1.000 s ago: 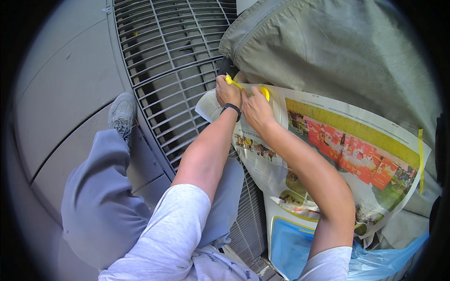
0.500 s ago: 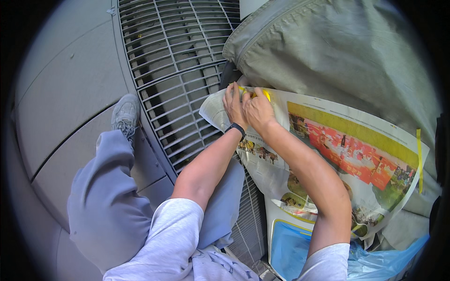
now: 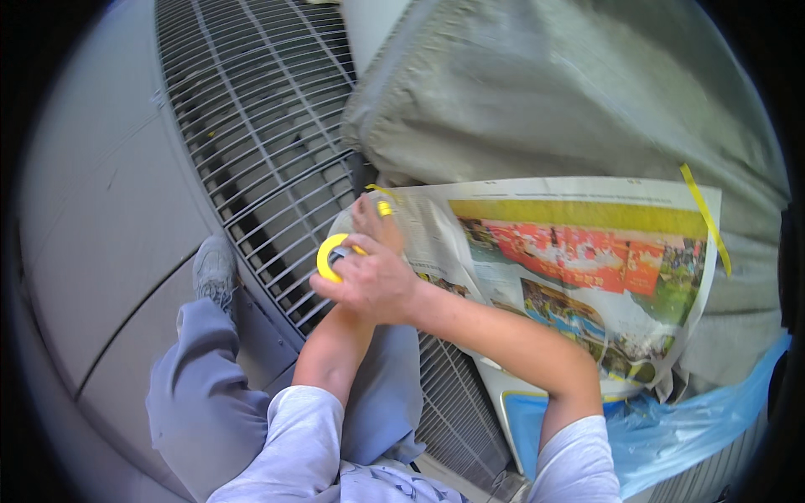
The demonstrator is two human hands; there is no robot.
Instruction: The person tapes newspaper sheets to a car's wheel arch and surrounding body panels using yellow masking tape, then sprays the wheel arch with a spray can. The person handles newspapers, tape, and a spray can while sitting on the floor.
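Note:
My right hand (image 3: 379, 283) is closed on a roll of yellow tape (image 3: 324, 261), its fingers through or around the ring. It crosses in front of my left hand (image 3: 372, 220), covering the wrist and part of the palm. The left fingers, slightly blurred, lie stretched along the left edge of a printed newspaper sheet (image 3: 662, 194). Close to those fingertips shows a short yellow tape piece (image 3: 384, 208); whether it sticks to paper or finger is unclear. The sheet hangs over a grey fabric cover (image 3: 537, 92), and a yellow tape strip (image 3: 706, 220) runs across its right edge.
A metal grating (image 3: 260, 109) runs along the left of the cover, beside grey floor panels (image 3: 109, 193). My shoe (image 3: 215, 267) rests on a panel. Below the newspaper lies blue plastic sheeting (image 3: 688, 432), and a white post (image 3: 373, 29) stands at the top.
My right hand has moved from the paper's upper left edge toward me, the tape roll now plainly visible in it. The left hand stays by the paper's edge. The view has shifted.

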